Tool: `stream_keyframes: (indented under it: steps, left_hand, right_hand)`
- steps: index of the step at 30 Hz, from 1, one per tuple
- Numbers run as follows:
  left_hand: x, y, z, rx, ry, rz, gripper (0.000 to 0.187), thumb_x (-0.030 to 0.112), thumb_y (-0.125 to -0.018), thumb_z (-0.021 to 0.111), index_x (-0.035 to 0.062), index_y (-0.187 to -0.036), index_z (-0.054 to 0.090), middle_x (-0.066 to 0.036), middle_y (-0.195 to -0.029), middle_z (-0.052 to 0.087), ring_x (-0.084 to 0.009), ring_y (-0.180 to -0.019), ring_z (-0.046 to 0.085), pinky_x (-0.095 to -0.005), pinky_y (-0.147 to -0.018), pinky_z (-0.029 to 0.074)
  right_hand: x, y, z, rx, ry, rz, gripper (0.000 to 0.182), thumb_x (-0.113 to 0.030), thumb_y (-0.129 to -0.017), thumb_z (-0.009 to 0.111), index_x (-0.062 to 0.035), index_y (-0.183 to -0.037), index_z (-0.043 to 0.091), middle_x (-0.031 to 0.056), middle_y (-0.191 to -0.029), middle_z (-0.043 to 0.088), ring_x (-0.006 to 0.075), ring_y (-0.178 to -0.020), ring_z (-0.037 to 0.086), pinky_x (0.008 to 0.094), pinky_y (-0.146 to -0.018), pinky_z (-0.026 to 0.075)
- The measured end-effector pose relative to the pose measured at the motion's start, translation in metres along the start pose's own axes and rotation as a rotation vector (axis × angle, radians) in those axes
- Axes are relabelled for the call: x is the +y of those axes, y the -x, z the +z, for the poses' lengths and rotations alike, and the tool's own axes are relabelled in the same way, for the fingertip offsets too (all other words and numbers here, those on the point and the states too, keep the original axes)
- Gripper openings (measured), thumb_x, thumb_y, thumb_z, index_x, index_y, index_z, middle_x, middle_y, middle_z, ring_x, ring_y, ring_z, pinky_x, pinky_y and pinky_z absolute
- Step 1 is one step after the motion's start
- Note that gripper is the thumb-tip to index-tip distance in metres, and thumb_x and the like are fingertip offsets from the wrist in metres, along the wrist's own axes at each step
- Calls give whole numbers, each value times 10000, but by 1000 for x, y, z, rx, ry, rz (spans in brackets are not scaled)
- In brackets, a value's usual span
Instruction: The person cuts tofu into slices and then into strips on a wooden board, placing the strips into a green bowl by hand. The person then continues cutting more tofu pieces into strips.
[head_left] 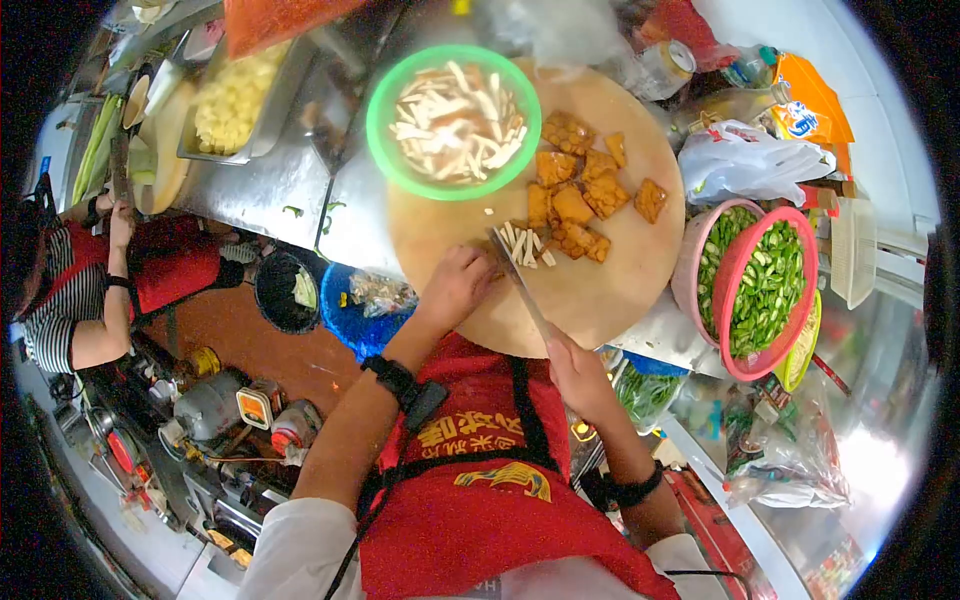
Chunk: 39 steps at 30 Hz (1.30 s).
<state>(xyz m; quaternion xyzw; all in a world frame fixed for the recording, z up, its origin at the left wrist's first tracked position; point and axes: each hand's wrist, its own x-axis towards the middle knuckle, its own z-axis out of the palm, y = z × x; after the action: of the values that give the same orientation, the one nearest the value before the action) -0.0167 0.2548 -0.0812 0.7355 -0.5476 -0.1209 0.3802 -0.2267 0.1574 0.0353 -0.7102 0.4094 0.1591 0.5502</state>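
In my right hand (577, 378) is the handle of a kitchen knife (520, 282), its blade slanting across the round cutting board (440, 225). My left hand (462, 288) rests on the board with curled fingers close to the blade; what lies beneath the fingertips is hidden. Just beyond the blade is a small bunch of pale cut strips (522, 243). Golden-brown fried tofu pieces (573, 205) are scattered to the right of them. A green plastic basket (380, 150) full of similar pale strips (460, 125) sits at the board's far left edge.
To the right, a pink basket (768, 366) of chopped green peppers (765, 290) leans on another. Plastic bags (745, 160) and a can (668, 62) stand behind. At left are a metal tray (238, 155) of pale cubes, a blue-lined bin (345, 325), and a co-worker (80, 310) cutting.
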Motion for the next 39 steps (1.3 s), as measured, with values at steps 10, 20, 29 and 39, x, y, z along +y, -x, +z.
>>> stream_keyframes:
  steps: [10, 20, 29, 39]
  left_hand:
    - [3, 5, -6, -76, -66, -7, 152, 76, -759, 625, 22, -896, 587, -156, -965, 558, -362, -898, 520, -433, -800, 449]
    - [5, 4, -6, -32, -73, 22, 156, 32, -734, 616, 17, -887, 587, -158, -978, 558, -354, -889, 526, -425, -793, 461]
    - [6, 8, -4, 27, -37, 60, 189, 12, -735, 632, 3, -915, 573, -164, -977, 554, -360, -887, 529, -426, -785, 473]
    - [6, 13, -4, 7, -13, -16, 175, 0, -759, 626, -18, -925, 573, -175, -1006, 561, -368, -925, 537, -424, -820, 477]
  right_hand:
    - [-15, -6, -2, -86, -17, 136, 464, -359, -988, 362, -117, -1372, 456, 308, -1145, 583, 442, -1105, 553, 452, -972, 432]
    - [-29, -7, -6, -141, 11, 172, 450, -342, -984, 381, -110, -1360, 467, 308, -1111, 594, 424, -1064, 584, 438, -941, 452]
    - [-26, -11, 3, -55, 31, 38, 452, -349, -985, 391, -103, -1354, 476, 293, -1082, 606, 433, -1038, 588, 438, -920, 458]
    - [-23, -1, 6, -67, 53, 64, 456, -360, -983, 397, -128, -1369, 466, 305, -1046, 611, 439, -998, 605, 461, -884, 470]
